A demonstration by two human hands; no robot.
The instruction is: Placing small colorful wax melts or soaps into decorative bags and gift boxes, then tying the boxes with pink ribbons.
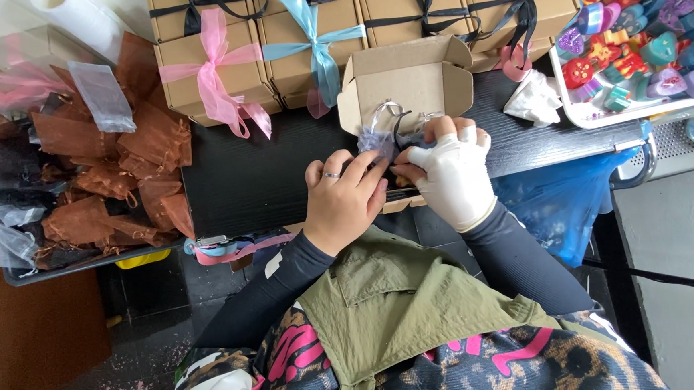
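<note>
Sheer pale organza pouch [377,141] pinched between both hands at black counter [250,185] edge, before open cardboard box [408,83]; bare left hand [343,199] and gloved right hand [452,176] both clamped on it.

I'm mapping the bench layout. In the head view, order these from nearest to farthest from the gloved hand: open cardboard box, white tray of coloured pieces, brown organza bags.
1. Open cardboard box, just beyond the gloved hand.
2. White tray of coloured pieces, image right.
3. Brown organza bags, far image left.
</note>
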